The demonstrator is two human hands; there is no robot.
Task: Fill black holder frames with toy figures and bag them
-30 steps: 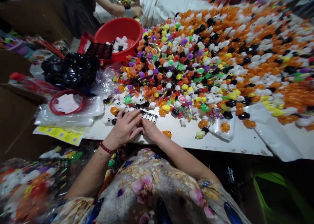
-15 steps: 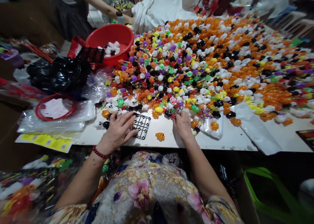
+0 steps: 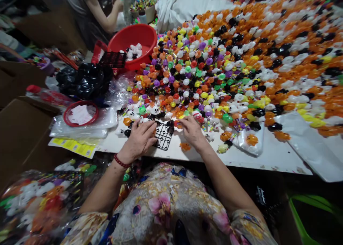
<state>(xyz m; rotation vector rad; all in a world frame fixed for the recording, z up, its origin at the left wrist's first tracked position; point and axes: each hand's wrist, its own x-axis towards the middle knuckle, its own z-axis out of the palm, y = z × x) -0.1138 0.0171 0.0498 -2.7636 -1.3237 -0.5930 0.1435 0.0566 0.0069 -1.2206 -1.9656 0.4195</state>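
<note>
My left hand (image 3: 139,137) lies at the left side of a flat black plastic grid (image 3: 164,136), fingers stretched over its edge and thumb along it, holding it against the table. An orange bit shows beneath the fingertips. My right hand (image 3: 192,130) is closed in a pinch at the grid's upper right corner, on a small red toy (image 3: 177,124) mostly hidden by the fingers. A small black piece (image 3: 170,123) is beside it, over the grid's corner. A loose orange pumpkin-like figure (image 3: 184,146) lies on the white tabletop below my right hand.
A big heap of small coloured toys (image 3: 187,80) spreads behind my hands. To the left stand a red basin (image 3: 146,41) with white pieces, a black bag (image 3: 88,78), a red basket (image 3: 97,118) and clear plastic bags (image 3: 107,121). A co-worker's arm (image 3: 100,14) is at the back.
The view has shifted, so the table appears further right. My right hand has come left to the grid's corner with a small toy. The co-worker's arm has risen.
</note>
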